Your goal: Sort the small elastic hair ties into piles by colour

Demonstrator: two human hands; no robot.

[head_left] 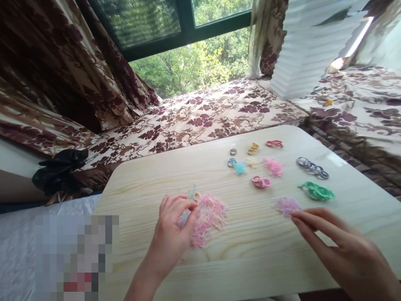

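Observation:
My left hand (pixel 177 219) rests at the left edge of a mixed pile of small pink and pastel bands (pixel 208 217), its fingers curled over that side; what they hold, if anything, is hidden. Thumb and forefinger of my right hand (pixel 338 238) are pinched together at the edge of a small lilac pile (pixel 286 206). Behind them lie a pink pile (pixel 273 166), a blue pile (pixel 239 168), a cream pile (pixel 252 162), pink rings (pixel 260 182) and green hair ties (pixel 318 191).
Purple ties (pixel 312 168), red ties (pixel 275 144), yellow rings (pixel 253 148) and a small multicoloured ring (pixel 233 152) lie farther back on the wooden table (pixel 140 188). A floral-covered ledge (pixel 200 121) borders the table's far side. A black bag (pixel 61 171) sits at left.

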